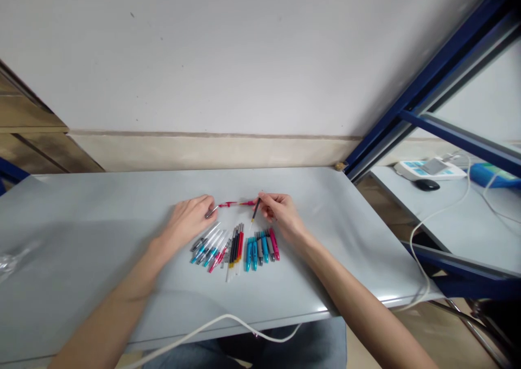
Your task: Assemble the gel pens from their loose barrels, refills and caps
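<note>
My left hand (193, 214) is closed on a pen barrel (211, 212), clear with a dark grey end, low over the table. Between the fingertips of my right hand (279, 211) is a black ink refill (256, 208), slanting down with its yellowish end lowest. A pink pen (234, 203) lies crosswise between my hands. Nearer to me are clear pen barrels (209, 248) with grey, blue and pink ends. Beside them lie black and red ink refills (236, 244). To their right sits a row of blue, grey and pink pen parts (260, 248).
All this lies on a grey table (122, 206) against a white wall. A white cable (220, 319) crosses the front edge. Clear plastic (10, 263) lies at far left. Right of a blue metal frame (378, 103), a second table carries a black mouse (426, 184).
</note>
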A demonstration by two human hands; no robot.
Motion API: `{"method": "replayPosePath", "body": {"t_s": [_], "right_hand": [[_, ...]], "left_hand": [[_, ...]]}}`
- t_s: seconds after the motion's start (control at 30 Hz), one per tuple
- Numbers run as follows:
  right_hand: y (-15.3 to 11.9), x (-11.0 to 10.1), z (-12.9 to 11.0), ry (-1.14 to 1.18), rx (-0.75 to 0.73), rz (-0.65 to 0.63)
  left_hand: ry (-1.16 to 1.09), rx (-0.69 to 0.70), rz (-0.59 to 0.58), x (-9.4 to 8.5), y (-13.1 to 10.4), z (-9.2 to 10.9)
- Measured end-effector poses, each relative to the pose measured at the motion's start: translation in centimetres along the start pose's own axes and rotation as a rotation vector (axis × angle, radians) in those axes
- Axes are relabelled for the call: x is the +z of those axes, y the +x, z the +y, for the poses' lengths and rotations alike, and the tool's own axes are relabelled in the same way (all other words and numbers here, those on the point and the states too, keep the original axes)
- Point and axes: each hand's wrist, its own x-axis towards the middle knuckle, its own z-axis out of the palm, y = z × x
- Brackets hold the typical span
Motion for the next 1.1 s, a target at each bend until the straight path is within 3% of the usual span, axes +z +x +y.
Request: {"method": "replayPosePath", "body": {"t_s": [0.13, 0.23, 0.3, 0.47, 0.8, 0.9, 1.0, 1.1], "right_hand": [[0.3, -0.2, 0.3, 0.096, -0.002, -0.008], [0.4, -0.1, 0.4, 0.19, 0.016, 0.007], [0.4, -0.1, 0.5, 0.252, 0.012, 0.021], [0.4, 0.0, 0.8, 0.334, -0.012, 0.092], [-0.1, 0.5, 0.5, 0.283, -0.11, 0.134], [-0.5, 0.7, 0.2, 0.189, -0.18, 0.124], [-1.1, 1.2, -0.2, -0.002, -0.256, 0.035], [-1.6, 1.6, -0.4, -0.178, -0.32, -0.031]], "left_hand": [[-0.084, 0.012, 0.14, 0.0, -0.1, 0.0], [-0.186, 0.189, 0.294, 0.5, -0.3, 0.3], [-0.238, 0.314, 0.329, 0.7, -0.4, 0.7], [-0.31, 0.38, 0.297, 0.9, -0.7, 1.7], [-0.388, 0.471, 0.318, 1.7, -0.5, 1.7], [-0.422, 0.396, 0.329, 1.7, -0.6, 1.9], [-0.468, 0.318, 0.341, 1.7, -0.6, 2.3], [-0.474, 0.365, 0.353, 1.7, -0.6, 2.6]]}}
